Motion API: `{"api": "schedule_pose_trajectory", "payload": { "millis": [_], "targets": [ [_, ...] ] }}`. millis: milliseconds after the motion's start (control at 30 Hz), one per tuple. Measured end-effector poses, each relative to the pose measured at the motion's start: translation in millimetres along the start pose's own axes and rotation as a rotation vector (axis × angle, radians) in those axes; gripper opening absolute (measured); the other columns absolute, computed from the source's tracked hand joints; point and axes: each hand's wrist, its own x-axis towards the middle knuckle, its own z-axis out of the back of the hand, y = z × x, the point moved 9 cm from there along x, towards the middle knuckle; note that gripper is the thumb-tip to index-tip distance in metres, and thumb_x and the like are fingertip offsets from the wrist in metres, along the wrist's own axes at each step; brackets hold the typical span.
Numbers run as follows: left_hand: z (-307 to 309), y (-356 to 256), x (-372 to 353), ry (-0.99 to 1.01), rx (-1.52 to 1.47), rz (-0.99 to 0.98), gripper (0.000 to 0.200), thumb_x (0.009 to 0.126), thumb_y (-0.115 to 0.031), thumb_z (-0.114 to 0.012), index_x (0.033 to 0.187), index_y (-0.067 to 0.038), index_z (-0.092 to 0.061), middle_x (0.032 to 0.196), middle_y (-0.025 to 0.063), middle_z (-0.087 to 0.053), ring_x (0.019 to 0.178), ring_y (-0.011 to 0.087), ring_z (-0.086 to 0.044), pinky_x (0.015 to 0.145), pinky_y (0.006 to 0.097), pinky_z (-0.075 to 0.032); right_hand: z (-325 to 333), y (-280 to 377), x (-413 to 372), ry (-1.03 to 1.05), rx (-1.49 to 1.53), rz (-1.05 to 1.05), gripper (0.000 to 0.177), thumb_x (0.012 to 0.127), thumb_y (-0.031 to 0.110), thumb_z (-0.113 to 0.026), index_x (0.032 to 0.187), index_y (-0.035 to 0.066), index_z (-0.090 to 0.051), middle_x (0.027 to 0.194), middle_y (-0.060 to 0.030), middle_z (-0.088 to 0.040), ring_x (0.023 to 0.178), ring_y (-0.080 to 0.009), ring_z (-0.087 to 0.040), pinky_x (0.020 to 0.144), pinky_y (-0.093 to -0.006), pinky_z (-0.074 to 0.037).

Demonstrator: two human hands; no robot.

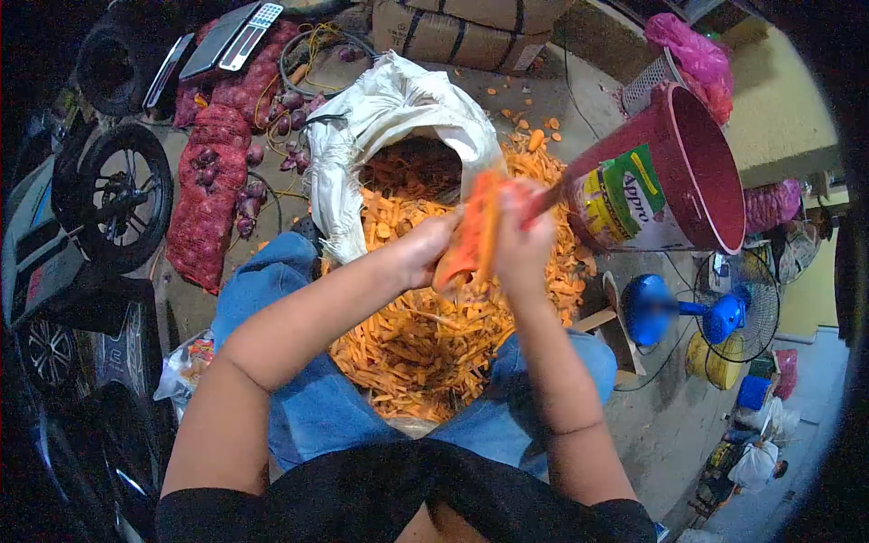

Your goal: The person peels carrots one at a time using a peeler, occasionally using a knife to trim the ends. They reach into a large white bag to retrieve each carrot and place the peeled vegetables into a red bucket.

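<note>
My left hand [429, 248] is closed around the lower end of a large orange carrot [465, 242], held up over the pile between my knees. Against the carrot's right side is my right hand [525, 255], its fingers wrapped round a red tool that looks like a peeler [520, 197]; motion blurs it and hides its blade. Below both hands lies a heap of carrot peelings [407, 348]. Just beyond them a white woven sack [333, 185] stands with its mouth rolled open, dark orange matter inside.
A tilted dark red bucket [670, 237] stands at the right, near a blue fan [724, 317]. On the left are red net sacks of onions [210, 213], a scale [237, 41] and a motorcycle wheel [122, 195]. Cardboard boxes [462, 41] sit at the back.
</note>
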Motion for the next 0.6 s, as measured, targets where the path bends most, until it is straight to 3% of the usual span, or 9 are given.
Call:
{"api": "schedule_pose_trajectory", "payload": {
  "millis": [133,167,200,300,367,400,433,533,600],
  "targets": [
    [-2.9,7.7,-7.8,-0.071,0.178,-0.039,0.037,0.085,-0.034,-0.025,0.097,-0.005,-0.045,0.074,0.0060,-0.054,0.061,0.0161,-0.053,0.054,0.0267,-0.046,4.5,-9.9,6.3,-0.035,-0.200,0.089,0.018,0.079,0.017,-0.046,0.086,0.000,-0.046,0.071,-0.0080,-0.054,0.062,-0.0166,-0.052,0.057,-0.0279,-0.041],
    [-7.0,13.1,-14.5,-0.083,0.266,0.016,0.037,0.085,-0.034,-0.025,0.097,-0.005,-0.045,0.073,0.0056,-0.054,0.060,0.0157,-0.053,0.054,0.0273,-0.045,21.2,-27.7,21.1,-0.099,-0.108,-0.058,0.017,0.080,0.015,-0.045,0.085,0.000,-0.047,0.071,-0.0082,-0.054,0.060,-0.0162,-0.052,0.056,-0.0278,-0.042],
    [-18.2,20.8,-20.6,0.006,0.266,0.069,0.038,0.085,-0.036,-0.024,0.097,-0.006,-0.045,0.071,0.0054,-0.052,0.059,0.0140,-0.051,0.054,0.0280,-0.045,41.7,-47.8,37.2,-0.163,-0.016,-0.203,0.016,0.080,0.014,-0.044,0.085,-0.001,-0.047,0.071,-0.0085,-0.054,0.058,-0.0159,-0.051,0.054,-0.0276,-0.042],
    [-41.0,20.4,-32.3,0.187,0.205,0.172,0.039,0.085,-0.038,-0.024,0.097,-0.007,-0.044,0.070,0.0054,-0.051,0.057,0.0134,-0.050,0.053,0.0278,-0.045,90.6,-105.8,49.4,-0.398,-0.236,-0.238,0.014,0.080,0.012,-0.042,0.082,0.000,-0.049,0.070,-0.0070,-0.054,0.054,-0.0135,-0.050,0.049,-0.0264,-0.042],
    [-34.1,7.9,-24.6,0.185,0.207,0.111,0.038,0.085,-0.039,-0.025,0.098,-0.008,-0.043,0.069,0.0049,-0.050,0.055,0.0137,-0.049,0.054,0.0277,-0.046,81.0,-94.7,44.5,-0.366,0.218,-0.333,0.013,0.080,0.011,-0.043,0.080,0.000,-0.050,0.069,-0.0051,-0.052,0.055,-0.0113,-0.050,0.048,-0.0248,-0.041],
    [-17.8,4.9,-13.9,0.103,0.154,0.089,0.040,0.084,-0.040,-0.026,0.102,-0.008,-0.043,0.083,0.0062,-0.051,0.068,0.0146,-0.051,0.062,0.0289,-0.045,59.3,-68.4,38.9,-0.238,0.319,-0.355,0.012,0.080,0.012,-0.044,0.080,0.001,-0.049,0.070,-0.0034,-0.051,0.057,-0.0107,-0.049,0.050,-0.0242,-0.040],
    [-0.7,5.7,-2.9,0.021,0.100,0.072,0.043,0.084,-0.041,-0.028,0.107,-0.008,-0.043,0.097,0.0076,-0.052,0.081,0.0154,-0.053,0.070,0.0302,-0.045,42.0,-52.3,32.6,-0.141,0.289,-0.295,0.013,0.080,0.013,-0.044,0.081,0.001,-0.048,0.069,-0.0035,-0.051,0.059,-0.0109,-0.049,0.053,-0.0237,-0.040],
    [-3.8,-2.8,2.1,0.068,-0.021,-0.013,0.041,0.084,-0.038,-0.029,0.105,-0.007,-0.044,0.095,0.0079,-0.053,0.081,0.0164,-0.054,0.071,0.0315,-0.045,-1.3,14.7,-1.6,-0.017,0.050,0.056,0.017,0.082,0.018,-0.043,0.084,0.002,-0.048,0.069,-0.0019,-0.048,0.063,-0.0104,-0.046,0.058,-0.0220,-0.038],
    [0.9,-3.9,1.5,0.013,-0.078,-0.051,0.036,0.084,-0.035,-0.031,0.100,-0.007,-0.046,0.088,0.0065,-0.056,0.074,0.0153,-0.056,0.067,0.0301,-0.046,0.2,14.0,-1.2,-0.027,-0.019,0.069,0.017,0.081,0.017,-0.043,0.083,0.001,-0.047,0.068,-0.0035,-0.049,0.063,-0.0112,-0.047,0.059,-0.0229,-0.038]
  ]
}}
